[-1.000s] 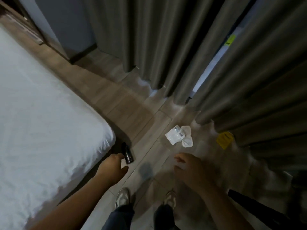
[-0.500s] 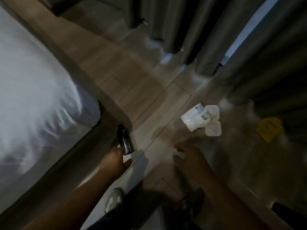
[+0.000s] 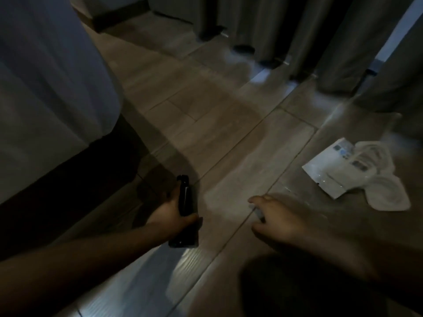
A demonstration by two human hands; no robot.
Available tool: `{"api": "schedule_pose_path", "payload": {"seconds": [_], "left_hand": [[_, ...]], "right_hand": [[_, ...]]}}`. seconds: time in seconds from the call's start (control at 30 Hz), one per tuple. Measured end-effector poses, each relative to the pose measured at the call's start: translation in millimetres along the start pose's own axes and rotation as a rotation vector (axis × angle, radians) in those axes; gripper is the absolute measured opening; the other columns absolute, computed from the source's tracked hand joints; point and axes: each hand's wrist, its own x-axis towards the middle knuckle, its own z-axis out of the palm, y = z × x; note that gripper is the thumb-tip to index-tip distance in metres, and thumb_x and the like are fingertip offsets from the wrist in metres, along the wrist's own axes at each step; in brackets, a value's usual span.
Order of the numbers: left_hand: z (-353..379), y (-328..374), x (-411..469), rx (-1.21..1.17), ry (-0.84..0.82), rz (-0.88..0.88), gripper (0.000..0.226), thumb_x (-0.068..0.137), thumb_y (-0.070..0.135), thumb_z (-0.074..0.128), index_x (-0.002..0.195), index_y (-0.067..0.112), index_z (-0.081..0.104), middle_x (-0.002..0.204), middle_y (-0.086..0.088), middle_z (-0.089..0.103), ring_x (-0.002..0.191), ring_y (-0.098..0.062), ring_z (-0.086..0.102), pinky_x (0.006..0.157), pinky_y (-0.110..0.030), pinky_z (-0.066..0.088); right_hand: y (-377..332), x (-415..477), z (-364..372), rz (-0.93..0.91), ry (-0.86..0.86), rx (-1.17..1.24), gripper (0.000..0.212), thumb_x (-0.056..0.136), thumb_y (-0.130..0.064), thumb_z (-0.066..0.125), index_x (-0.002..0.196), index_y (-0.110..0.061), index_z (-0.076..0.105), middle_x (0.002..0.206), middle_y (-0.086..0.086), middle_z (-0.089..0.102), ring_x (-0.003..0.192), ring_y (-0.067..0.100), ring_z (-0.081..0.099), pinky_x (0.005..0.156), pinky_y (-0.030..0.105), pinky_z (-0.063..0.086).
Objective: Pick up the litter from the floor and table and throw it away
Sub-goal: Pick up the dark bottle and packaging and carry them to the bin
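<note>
Bottle [image 3: 185,203]: dark, on floor [image 3: 229,138], gripped by left hand [image 3: 170,213]
Right hand [image 3: 281,219]: fingers loosely spread, empty
Wrappers [image 3: 338,172]: white, beside curtain [image 3: 332,37]

Floor [image 3: 219,124]: you are looking down at grey wood-look planks with thin dark seams running diagonally.
Bed [image 3: 45,83]: at your left, white bedding hangs over a dark base.
Curtains [image 3: 263,26]: grey folds hang to the floor along the top and right.
Window [image 3: 402,26]: a pale strip shows through a gap between curtains at upper right.
Light: the room is dim; pale patches lie on the floor below the curtains and near the bottom edge.
</note>
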Motion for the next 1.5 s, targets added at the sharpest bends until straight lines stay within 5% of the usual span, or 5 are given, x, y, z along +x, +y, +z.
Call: {"api": "schedule_pose_path", "payload": {"seconds": [0.17,0.33,0.73,1.3,1.5], "left_hand": [[8.2,6.5,-11.7,-0.027,0.005,-0.05,0.096,0.073,0.036,0.078,0.147,0.026,0.018,0.132,-0.011,0.051,0.114,-0.027,0.056,0.089,-0.036,0.052],[16.4,19.0,-15.6,0.002,-0.063,0.044,0.105,0.077,0.039,0.071,0.145,0.046,-0.008,0.142,-0.012,0.031,0.106,-0.021,0.053,0.073,-0.023,0.045],[30.8,76.0,-10.1,-0.101,-0.06,0.185,0.092,0.083,0.037,0.066,0.146,0.045,-0.002,0.136,-0.009,0.04,0.099,-0.016,0.055,0.074,-0.025,0.05],[61.1,115.1,31.3,-0.222,-0.001,0.199,0.091,0.082,0.033,0.068,0.148,0.042,0.006,0.137,-0.006,0.041,0.098,-0.013,0.051,0.073,-0.024,0.049],[70.8,113.1,40.8,-0.229,-0.008,0.195,0.093,0.079,0.033,0.069,0.148,0.041,0.007,0.141,-0.007,0.037,0.109,-0.017,0.049,0.081,-0.03,0.049]], "right_hand": [[-1.7,-11.2,-6.3,-0.002,0.038,-0.029,0.065,0.089,-0.029,0.062,0.146,-0.018,0.032,0.143,0.004,0.042,0.13,0.019,0.042,0.103,0.028,0.037],[22.0,-17.0,-8.1,0.033,0.121,-0.106,0.064,0.087,-0.034,0.062,0.144,-0.021,0.036,0.138,0.004,0.048,0.123,0.021,0.047,0.097,0.029,0.04],[104.7,-16.1,-44.5,0.187,0.25,-0.237,0.054,0.087,-0.03,0.064,0.133,-0.01,0.046,0.128,0.013,0.052,0.115,0.027,0.051,0.099,0.035,0.043],[199.4,37.3,-36.7,0.436,0.293,-0.049,0.105,0.074,-0.059,0.067,0.151,-0.021,0.008,0.157,0.008,0.015,0.141,0.033,0.021,0.11,0.051,0.03],[207.7,49.1,-32.8,0.446,0.412,-0.085,0.087,0.079,-0.062,0.058,0.148,-0.02,0.025,0.145,0.009,0.036,0.127,0.031,0.041,0.101,0.047,0.04]]}}
